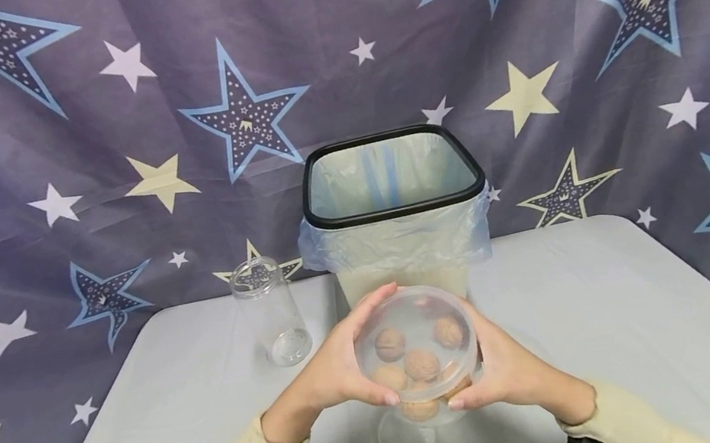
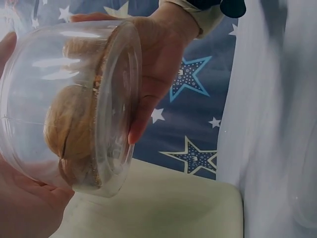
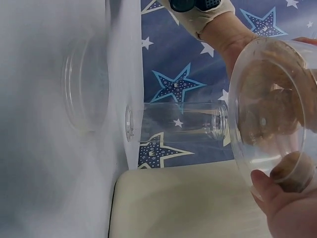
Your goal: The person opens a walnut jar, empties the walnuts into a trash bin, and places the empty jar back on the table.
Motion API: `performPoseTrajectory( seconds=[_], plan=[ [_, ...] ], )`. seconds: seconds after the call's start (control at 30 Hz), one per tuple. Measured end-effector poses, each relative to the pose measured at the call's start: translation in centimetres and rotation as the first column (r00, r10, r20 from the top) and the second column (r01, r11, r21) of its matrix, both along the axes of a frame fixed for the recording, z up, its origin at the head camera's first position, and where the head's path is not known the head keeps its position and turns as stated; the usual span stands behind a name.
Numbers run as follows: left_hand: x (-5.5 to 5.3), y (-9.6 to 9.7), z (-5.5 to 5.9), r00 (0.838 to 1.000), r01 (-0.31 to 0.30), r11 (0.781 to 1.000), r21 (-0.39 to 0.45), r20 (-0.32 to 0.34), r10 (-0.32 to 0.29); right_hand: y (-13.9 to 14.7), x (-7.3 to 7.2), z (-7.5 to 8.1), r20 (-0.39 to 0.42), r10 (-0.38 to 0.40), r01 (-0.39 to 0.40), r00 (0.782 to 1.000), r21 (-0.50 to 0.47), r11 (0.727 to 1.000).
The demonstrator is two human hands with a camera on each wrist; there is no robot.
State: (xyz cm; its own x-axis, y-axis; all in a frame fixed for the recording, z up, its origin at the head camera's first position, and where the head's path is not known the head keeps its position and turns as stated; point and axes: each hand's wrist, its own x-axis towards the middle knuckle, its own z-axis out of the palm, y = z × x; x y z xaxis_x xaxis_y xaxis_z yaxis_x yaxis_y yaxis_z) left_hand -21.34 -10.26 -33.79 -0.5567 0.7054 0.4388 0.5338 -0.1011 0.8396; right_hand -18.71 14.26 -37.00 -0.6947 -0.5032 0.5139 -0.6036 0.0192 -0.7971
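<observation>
A round clear plastic container point(image 1: 410, 302) with several walnuts point(image 1: 422, 364) inside is held up over the near part of the table. My left hand point(image 1: 343, 367) grips its left side, thumb at the front and fingers along the far side. From the right, my right hand point(image 1: 509, 366) grips it in the same way, its thumb near the lower front edge. The left wrist view shows the container point(image 2: 29, 79) side-on, with walnuts point(image 2: 72, 121) against its base. Its round base point(image 3: 240, 99) faces the right wrist camera.
Behind the container stands a waste bin point(image 1: 395, 211) with a black rim and a bluish bag liner. A tall clear jar point(image 1: 280, 303) stands upright to the left. On the grey table point(image 1: 585, 309), a shallow clear round lid point(image 3: 86, 84) lies below the hands. A star-patterned curtain point(image 1: 327, 48) hangs behind.
</observation>
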Motion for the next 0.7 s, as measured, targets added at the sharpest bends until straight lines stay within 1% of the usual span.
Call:
performPoseTrajectory(
  seconds=[0.1,0.23,0.37,0.47,0.57,0.63,0.7],
  plan=[
    [-0.1,-0.1,-0.4,1.000,0.007,1.000,0.023,0.013,-0.007,-0.2,-0.1,0.0,-0.013,-0.015,0.015,1.000,0.014,1.000],
    [-0.1,-0.4,-0.6,1.000,0.006,0.999,0.047,0.001,-0.006,-0.5,-0.1,0.2,-0.038,-0.026,0.027,0.999,0.023,0.999],
    [0.2,-0.3,-0.5,0.999,-0.041,0.999,0.036,-0.028,0.042,-0.6,0.0,0.2,-0.066,-0.044,0.046,0.997,0.031,0.998],
    [0.4,-0.1,-0.3,0.992,-0.112,0.994,0.006,-0.054,0.112,-0.6,0.0,0.2,-0.082,-0.074,0.077,0.994,0.036,0.996],
    [0.8,0.2,-0.2,0.978,-0.197,0.980,-0.005,-0.062,0.197,-0.6,-0.1,0.1,-0.100,-0.113,0.117,0.989,0.041,0.992],
    [1.2,0.6,-0.2,0.961,-0.269,0.963,-0.007,-0.067,0.268,-0.7,-0.1,0.1,-0.115,-0.145,0.151,0.983,0.042,0.988],
    [1.6,1.0,-0.3,0.938,-0.341,0.940,-0.004,-0.071,0.340,-0.8,-0.1,0.1,-0.119,-0.182,0.188,0.976,0.040,0.981]
  ],
)
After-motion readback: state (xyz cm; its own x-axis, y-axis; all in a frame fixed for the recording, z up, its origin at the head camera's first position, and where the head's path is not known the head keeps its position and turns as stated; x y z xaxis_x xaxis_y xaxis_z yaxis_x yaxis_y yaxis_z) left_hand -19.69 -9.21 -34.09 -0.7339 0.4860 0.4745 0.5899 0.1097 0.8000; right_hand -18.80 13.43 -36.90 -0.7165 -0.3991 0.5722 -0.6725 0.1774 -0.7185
